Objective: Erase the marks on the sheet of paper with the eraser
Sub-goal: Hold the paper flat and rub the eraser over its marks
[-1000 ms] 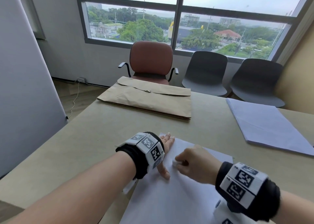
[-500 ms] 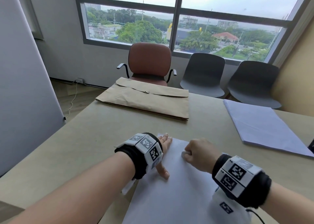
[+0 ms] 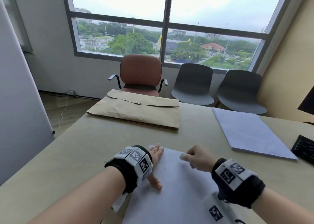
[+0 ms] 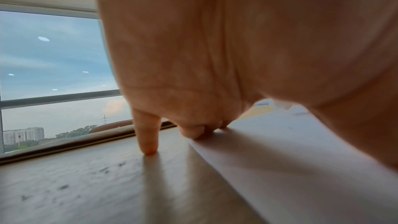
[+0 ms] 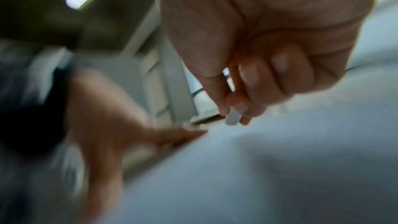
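Sheet (image 3: 169,189) flat on table (image 3: 76,155), near edge, directly in front. Thin, light, limp; likely to skate or buckle under a rubbing stroke unless pinned. Best held down flat near the rubbed patch, not pinched at an edge.

Eraser (image 3: 183,156) small, pale, blocky. Probably firm with some give, grippy on paper; short enough that only a fingertip pinch will do. Tip at or just above the sheet's far part; contact not certain, right wrist view blurred.

Left hand (image 3: 155,162): fingers straight and spread, palm arched, tips pressed onto sheet's far left corner and left edge. Little finger (image 4: 148,135) off the sheet, planted on bare table beside it. Thumb lower down on the left edge. Holds nothing; serves as a clamp.

Right hand (image 3: 198,159): curled into loose fist, thumb and forefinger pinched round eraser (image 5: 232,117), remaining fingers folded in. Wrist raised off the sheet, knuckles toward the window.

Faint dark specks on sheet between the hands, marks or crumbs, too small to tell.

Judgement: rubbing under way on the far part of sheet. Risk: creasing if stroke runs toward the unpinned right edge.

Beyond: envelope (image 3: 139,111), paper stack (image 3: 249,133), chairs.
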### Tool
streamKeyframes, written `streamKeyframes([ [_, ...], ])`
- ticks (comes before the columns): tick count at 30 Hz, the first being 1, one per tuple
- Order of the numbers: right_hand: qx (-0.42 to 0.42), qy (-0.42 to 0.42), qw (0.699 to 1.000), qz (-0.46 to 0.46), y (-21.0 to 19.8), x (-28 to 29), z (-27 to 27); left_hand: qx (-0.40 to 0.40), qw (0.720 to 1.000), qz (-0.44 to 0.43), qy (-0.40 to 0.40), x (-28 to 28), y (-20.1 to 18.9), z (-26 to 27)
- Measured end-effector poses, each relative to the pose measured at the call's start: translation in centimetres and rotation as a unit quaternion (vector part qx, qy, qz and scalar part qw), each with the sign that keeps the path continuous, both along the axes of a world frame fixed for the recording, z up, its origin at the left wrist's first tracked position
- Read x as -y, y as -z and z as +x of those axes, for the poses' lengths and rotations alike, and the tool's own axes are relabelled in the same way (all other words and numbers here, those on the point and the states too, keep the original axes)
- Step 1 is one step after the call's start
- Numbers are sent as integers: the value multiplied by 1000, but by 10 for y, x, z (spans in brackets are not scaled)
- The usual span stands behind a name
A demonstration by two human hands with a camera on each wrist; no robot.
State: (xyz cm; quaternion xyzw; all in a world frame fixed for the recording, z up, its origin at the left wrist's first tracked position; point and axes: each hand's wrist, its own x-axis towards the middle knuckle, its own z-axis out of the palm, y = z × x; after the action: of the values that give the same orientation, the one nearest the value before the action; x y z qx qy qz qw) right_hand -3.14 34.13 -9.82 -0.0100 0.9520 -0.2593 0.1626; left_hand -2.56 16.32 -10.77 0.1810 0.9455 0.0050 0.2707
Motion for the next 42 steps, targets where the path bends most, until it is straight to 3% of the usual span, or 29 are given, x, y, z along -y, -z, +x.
streamKeyframes([
  [2, 87, 123, 969, -198, -2, -7, 2, -1, 1000, 4, 0, 0, -3, 1],
  [4, 142, 218, 906, -334, 1, -13, 6, 1, 1000, 7, 0, 0, -6, 2],
  [6, 162, 264, 862, -400, 7, -18, 7, 4, 1000, 4, 3, 0, -10, 4],
  [8, 152, 288, 844, -427, 13, -20, 5, -3, 1000, -1, 7, -1, -16, 5],
  [12, 133, 292, 847, -424, 18, -22, 1, -65, 997, -34, 12, -6, -23, 9],
  [15, 137, 284, 853, -416, 19, -24, 0, -106, 991, -29, 70, -24, -20, 25],
  [19, 149, 279, 848, -424, 22, -26, -3, -51, 981, -4, 188, -55, -7, 55],
  [21, 153, 280, 848, -424, 22, -26, -4, -3, 981, -11, 195, -54, -1, 62],
  [24, 157, 275, 849, -423, 23, -28, -4, 8, 995, -84, 45, -29, -2, 54],
  [26, 157, 276, 847, -426, 24, -29, -5, 1, 976, -199, -83, -10, -1, 38],
  [28, 159, 277, 844, -430, 25, -30, -6, -22, 965, -228, -129, -2, 1, 29],
  [29, 159, 275, 841, -438, 26, -30, -6, -37, 974, -195, -109, -6, 2, 27],
  [31, 166, 277, 823, -467, 26, -32, -8, -60, 991, -121, 11, -29, -2, 31],
  [33, 180, 276, 805, -493, 25, -35, -8, -46, 991, -61, 108, -60, -5, 38],
  [35, 198, 273, 789, -514, 24, -37, -7, -25, 989, -28, 143, -74, 1, 36],
  [37, 208, 273, 782, -519, 24, -39, -7, 1, 995, -34, 95, -64, 5, 33],
  [39, 207, 269, 787, -516, 25, -39, -7, -25, 995, -94, -17, -40, 5, 23],
  [42, 205, 269, 791, -509, 25, -38, -8, -49, 964, -212, -150, -15, -4, 8],
])
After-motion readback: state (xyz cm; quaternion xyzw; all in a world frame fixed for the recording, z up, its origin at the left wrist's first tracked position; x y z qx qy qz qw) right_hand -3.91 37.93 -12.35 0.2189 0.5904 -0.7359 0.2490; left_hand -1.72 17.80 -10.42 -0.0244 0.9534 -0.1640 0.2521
